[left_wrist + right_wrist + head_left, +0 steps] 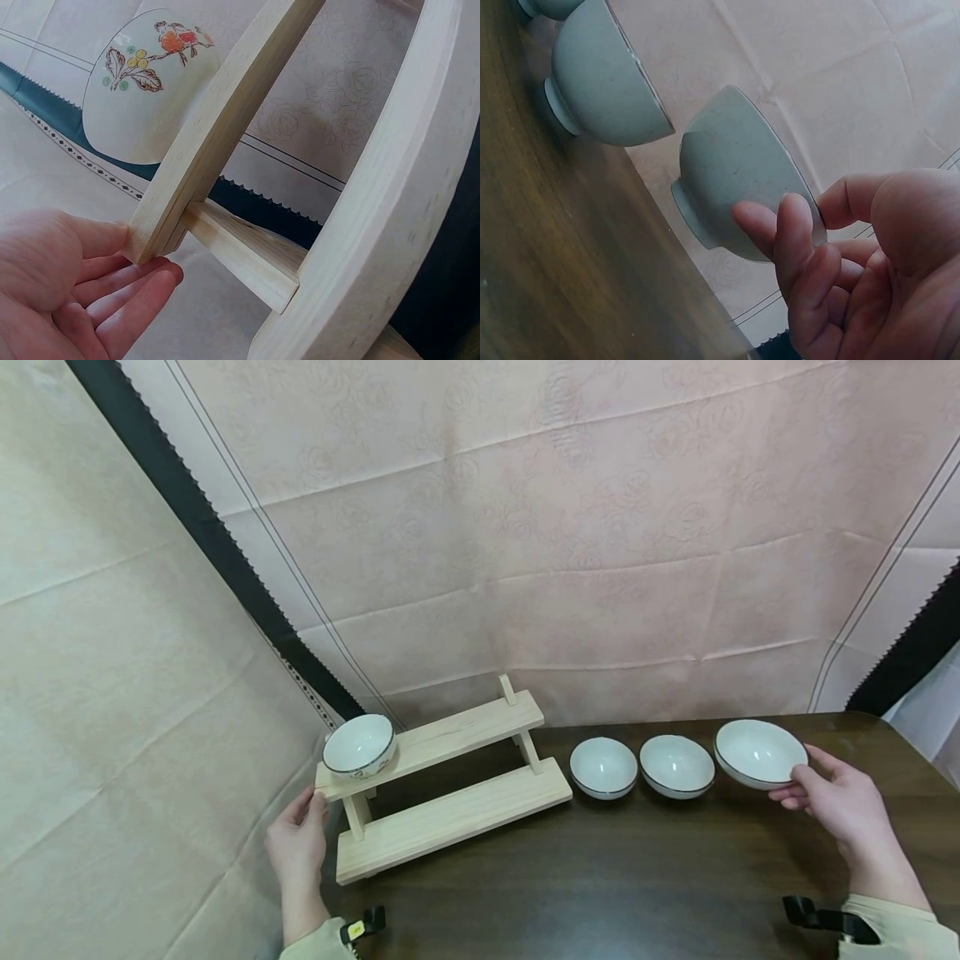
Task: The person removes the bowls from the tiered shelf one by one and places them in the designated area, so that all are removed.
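Note:
My left hand [296,842] pinches the near-left end of the upper board of a two-tier wooden shelf [457,732], thumb on one side and fingers on the other. On that board's left end sits a white bowl [359,745]; in the left wrist view its outside [154,97] shows a painted bird and leaves. At the right, my right hand [843,797] grips another white bowl [761,752] by its rim, thumb at the edge and fingers against the outer side. In the right wrist view this bowl [735,172] is tilted, its foot raised off the table.
Two more white bowls, one nearer the shelf [603,767] and one in the middle [677,766], stand upright on the dark wooden table [600,877]. The lower board [457,818] is bare. Pale patterned cloth [585,543] hangs behind the table and at the left.

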Action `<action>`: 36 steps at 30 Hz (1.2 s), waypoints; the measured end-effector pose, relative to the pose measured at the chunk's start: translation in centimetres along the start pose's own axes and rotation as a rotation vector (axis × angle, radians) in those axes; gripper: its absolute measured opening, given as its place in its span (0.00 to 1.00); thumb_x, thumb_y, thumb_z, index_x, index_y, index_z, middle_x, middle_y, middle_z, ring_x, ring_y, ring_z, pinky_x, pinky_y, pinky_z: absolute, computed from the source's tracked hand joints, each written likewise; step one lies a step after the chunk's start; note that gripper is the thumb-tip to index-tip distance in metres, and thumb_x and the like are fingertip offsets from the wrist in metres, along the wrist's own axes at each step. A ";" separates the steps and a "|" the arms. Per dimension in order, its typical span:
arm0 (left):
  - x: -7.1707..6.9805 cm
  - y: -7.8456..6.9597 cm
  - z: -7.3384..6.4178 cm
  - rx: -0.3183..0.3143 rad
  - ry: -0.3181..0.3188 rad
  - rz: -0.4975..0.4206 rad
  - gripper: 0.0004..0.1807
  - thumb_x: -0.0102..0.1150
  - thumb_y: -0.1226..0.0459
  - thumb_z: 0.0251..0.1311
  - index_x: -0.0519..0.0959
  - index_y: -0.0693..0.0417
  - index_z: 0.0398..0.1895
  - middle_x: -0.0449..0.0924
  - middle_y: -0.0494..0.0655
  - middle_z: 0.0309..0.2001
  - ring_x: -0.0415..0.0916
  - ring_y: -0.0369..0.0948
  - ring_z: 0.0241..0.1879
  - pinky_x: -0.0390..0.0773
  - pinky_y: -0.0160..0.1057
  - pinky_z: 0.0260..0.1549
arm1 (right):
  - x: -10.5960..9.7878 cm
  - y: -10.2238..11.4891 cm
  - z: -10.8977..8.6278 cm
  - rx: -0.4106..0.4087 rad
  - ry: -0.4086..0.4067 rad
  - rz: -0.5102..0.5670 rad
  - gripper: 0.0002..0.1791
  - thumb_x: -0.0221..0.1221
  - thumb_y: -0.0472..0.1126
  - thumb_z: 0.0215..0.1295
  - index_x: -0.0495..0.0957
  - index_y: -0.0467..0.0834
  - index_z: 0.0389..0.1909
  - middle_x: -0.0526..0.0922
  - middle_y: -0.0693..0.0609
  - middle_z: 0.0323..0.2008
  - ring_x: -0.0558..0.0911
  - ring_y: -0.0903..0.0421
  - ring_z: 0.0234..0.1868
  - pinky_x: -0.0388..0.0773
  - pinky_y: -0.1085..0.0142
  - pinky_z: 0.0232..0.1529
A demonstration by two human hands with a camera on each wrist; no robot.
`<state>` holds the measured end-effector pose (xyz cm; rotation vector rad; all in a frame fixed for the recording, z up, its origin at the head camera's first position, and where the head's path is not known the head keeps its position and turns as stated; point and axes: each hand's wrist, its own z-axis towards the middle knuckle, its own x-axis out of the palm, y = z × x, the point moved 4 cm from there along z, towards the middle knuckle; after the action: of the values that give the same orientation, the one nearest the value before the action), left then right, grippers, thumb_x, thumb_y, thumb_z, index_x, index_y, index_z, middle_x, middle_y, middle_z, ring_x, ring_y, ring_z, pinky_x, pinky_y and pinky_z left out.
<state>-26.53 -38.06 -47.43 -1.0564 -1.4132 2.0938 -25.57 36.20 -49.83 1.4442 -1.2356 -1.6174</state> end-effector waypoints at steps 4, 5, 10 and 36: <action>0.0 0.0 0.0 -0.003 0.001 -0.006 0.26 0.56 0.54 0.81 0.79 0.62 0.71 0.83 0.63 0.63 0.85 0.56 0.56 0.75 0.14 0.35 | 0.0 -0.5 0.2 0.009 0.004 -0.008 0.39 0.41 0.41 0.83 0.38 0.23 0.81 0.91 0.51 0.26 0.88 0.62 0.27 0.80 0.70 0.27; 0.0 0.0 0.0 -0.003 0.002 -0.007 0.26 0.55 0.54 0.81 0.79 0.62 0.71 0.83 0.63 0.63 0.85 0.56 0.56 0.75 0.14 0.35 | 0.0 -0.7 0.3 0.011 0.007 -0.010 0.39 0.41 0.41 0.84 0.38 0.23 0.81 0.91 0.50 0.26 0.88 0.62 0.26 0.80 0.70 0.27; 0.0 0.0 0.1 -0.006 0.003 -0.003 0.26 0.55 0.54 0.81 0.79 0.62 0.71 0.82 0.63 0.64 0.85 0.56 0.56 0.75 0.15 0.35 | 0.1 -1.4 0.5 0.021 0.029 0.003 0.39 0.40 0.41 0.84 0.36 0.23 0.81 0.91 0.49 0.27 0.89 0.62 0.27 0.80 0.70 0.27; 0.0 0.0 0.1 0.011 -0.001 -0.017 0.25 0.56 0.55 0.81 0.79 0.62 0.70 0.84 0.63 0.62 0.85 0.56 0.56 0.77 0.17 0.36 | 0.1 -3.2 1.2 0.082 0.099 0.052 0.39 0.38 0.41 0.85 0.32 0.21 0.79 0.91 0.49 0.29 0.89 0.61 0.29 0.84 0.71 0.30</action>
<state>-26.60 -38.11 -47.45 -1.0364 -1.4051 2.0880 -26.37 37.48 -52.86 1.5116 -1.2848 -1.4582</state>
